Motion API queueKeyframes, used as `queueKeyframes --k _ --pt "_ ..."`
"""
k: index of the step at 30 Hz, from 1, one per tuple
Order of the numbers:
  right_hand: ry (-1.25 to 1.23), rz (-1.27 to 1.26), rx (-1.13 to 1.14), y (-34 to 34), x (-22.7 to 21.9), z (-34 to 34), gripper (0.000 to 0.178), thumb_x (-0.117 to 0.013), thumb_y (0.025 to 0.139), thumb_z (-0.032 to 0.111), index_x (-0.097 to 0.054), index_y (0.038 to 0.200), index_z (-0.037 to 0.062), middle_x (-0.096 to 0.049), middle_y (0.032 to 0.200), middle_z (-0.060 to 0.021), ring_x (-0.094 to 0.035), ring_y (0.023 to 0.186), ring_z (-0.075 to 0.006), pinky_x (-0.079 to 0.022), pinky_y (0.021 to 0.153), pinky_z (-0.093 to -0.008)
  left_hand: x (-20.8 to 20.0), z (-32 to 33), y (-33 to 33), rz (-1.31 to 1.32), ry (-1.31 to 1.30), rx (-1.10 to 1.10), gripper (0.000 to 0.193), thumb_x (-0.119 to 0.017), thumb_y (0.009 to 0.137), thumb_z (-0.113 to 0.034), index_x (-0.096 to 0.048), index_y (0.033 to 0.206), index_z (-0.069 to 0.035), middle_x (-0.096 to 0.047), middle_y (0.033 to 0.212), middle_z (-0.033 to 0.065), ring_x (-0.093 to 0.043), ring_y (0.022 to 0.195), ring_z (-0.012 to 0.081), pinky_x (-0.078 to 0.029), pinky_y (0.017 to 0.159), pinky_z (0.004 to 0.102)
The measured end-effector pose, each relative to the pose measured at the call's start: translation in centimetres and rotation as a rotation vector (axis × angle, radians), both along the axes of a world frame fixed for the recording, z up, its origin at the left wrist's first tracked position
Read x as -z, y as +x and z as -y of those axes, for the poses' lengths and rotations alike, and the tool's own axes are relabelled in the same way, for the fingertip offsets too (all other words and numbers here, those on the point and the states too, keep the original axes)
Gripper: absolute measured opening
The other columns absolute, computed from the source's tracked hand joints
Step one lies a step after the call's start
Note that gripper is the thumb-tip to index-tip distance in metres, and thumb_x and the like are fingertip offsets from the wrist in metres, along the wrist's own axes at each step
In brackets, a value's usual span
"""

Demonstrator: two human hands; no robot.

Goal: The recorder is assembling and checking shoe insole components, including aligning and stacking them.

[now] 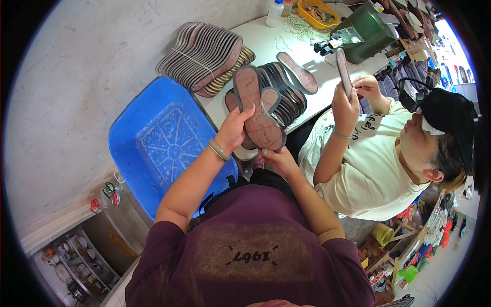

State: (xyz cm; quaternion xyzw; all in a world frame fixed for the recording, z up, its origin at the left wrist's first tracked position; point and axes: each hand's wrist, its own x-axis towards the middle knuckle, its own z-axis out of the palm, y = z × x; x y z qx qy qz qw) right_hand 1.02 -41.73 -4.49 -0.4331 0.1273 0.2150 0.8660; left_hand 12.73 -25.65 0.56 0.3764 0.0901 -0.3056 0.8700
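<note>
A brown shoe insole (262, 127) with a dark edge is held tilted up over the near edge of the white table (217, 105). My left hand (232, 130), with a bangle at its wrist, grips the insole's left side, thumb on its face. At its lower end, my right hand (279, 161) pinches the edge between thumb and fingers. Just behind lies a row of dark-edged insoles (292, 100), partly hidden by the held one. One loose insole (297, 72) rests beyond them. Farther left sits a large tied bundle of insoles (199, 56).
To the left is a big blue plastic basin (123, 125). A co-worker (368, 158) at the right holds another insole (343, 71) in both hands. At the table's back are a dark green container (365, 30), a yellow basket (330, 23), pale string (296, 28) and a white bottle (274, 14).
</note>
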Motion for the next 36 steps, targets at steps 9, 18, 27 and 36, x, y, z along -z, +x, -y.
queueKeyframes --k 9,18,27,36 --pt "-0.73 0.566 0.038 2.6 -3.9 -0.1 0.026 -0.062 0.091 0.013 -0.064 0.112 -0.0018 -0.068 0.1 -0.0047 -0.062 0.089 -0.0141 -0.048 0.079 -0.028 -2.4 -2.4 2.6 0.157 -0.236 0.129 0.027 -0.058 0.095 -0.021 -0.056 0.118 -0.007 -0.062 0.112 0.0018 -0.06 0.103 0.0151 -0.047 0.091 0.0317" --pt "-0.546 0.308 0.259 9.4 -5.5 1.3 0.026 -0.056 0.093 0.022 -0.062 0.098 -0.0019 -0.065 0.078 -0.0084 -0.061 0.067 -0.0166 -0.048 0.063 -0.0282 -3.9 3.1 9.7 0.21 -0.049 0.041 0.031 -0.066 0.089 -0.023 -0.06 0.111 -0.001 -0.065 0.106 0.0059 -0.061 0.095 0.0141 -0.048 0.086 0.0289" --pt "-0.21 0.386 0.738 22.0 -3.4 11.5 0.022 -0.059 0.09 0.02 -0.062 0.085 -0.0004 -0.061 0.069 -0.008 -0.055 0.055 -0.0154 -0.042 0.051 -0.0265 -0.4 19.3 23.7 0.486 0.344 -0.075 0.033 -0.069 0.082 -0.021 -0.061 0.1 0.005 -0.067 0.089 0.0105 -0.063 0.077 0.0168 -0.051 0.071 0.0303" --pt "-0.114 0.187 0.954 25.1 -1.4 18.9 0.017 -0.06 0.089 0.017 -0.063 0.087 0.0007 -0.063 0.072 -0.0066 -0.058 0.055 -0.0126 -0.043 0.046 -0.0221 4.6 29.5 27.9 0.482 0.402 -0.051 0.029 -0.069 0.08 -0.021 -0.066 0.098 0.001 -0.07 0.092 0.0098 -0.066 0.083 0.0186 -0.05 0.076 0.0318"
